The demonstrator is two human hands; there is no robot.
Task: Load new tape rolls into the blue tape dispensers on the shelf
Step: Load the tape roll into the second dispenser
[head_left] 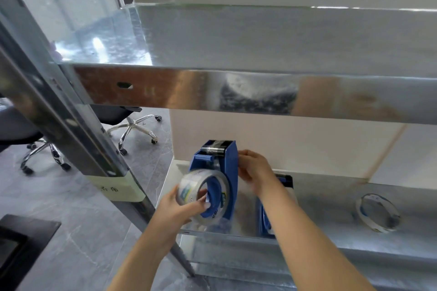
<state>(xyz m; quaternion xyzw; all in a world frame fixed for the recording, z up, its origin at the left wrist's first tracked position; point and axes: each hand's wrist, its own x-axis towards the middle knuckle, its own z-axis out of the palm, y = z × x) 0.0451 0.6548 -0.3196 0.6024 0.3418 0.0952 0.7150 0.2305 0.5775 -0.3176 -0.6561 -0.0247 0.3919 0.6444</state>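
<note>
upper shelf (236,38): shiny metal and bare on top; fills the upper half of the view and blocks everything behind it; its front lip shows only smeared reflections
floor (71,231): grey tile, left of the rack
lower shelf (331,198): same metal; right end cut off by the frame edge, front lip blurred
wall (283,139): pale panel behind the lower shelf
upright post (71,113): steel, runs diagonally down the left side and covers part of the floor and chairs
office chairs (132,125): two chrome star bases on castors beyond the post; seats mostly hidden by the post and shelf lip
black object (21,243): bottom-left corner, cut off, can't identify
paper label (118,186): pale tape wrapped round the post, handwriting too small to read
blue tape dispenser (230,172): upright at the left end of the lower shelf, cutter end up; base hidden by the roll and hand, so can't tell whether it rests on the shelf
second dispenser (263,220): just right of the first, mostly hidden behind the right forearm; only a blue edge and a dark top show
tape roll (201,198): clear, at the first dispenser's left face; blue hub visible through its core, can't tell if fully seated
spare roll (363,216): on the lower shelf, well apart to the right, blurred
right hand (255,170): fingers clamped on the first dispenser's rear edge, motion-blurred
left hand (179,208): fingers curled round the tape roll's rim, thumb across its face
</note>
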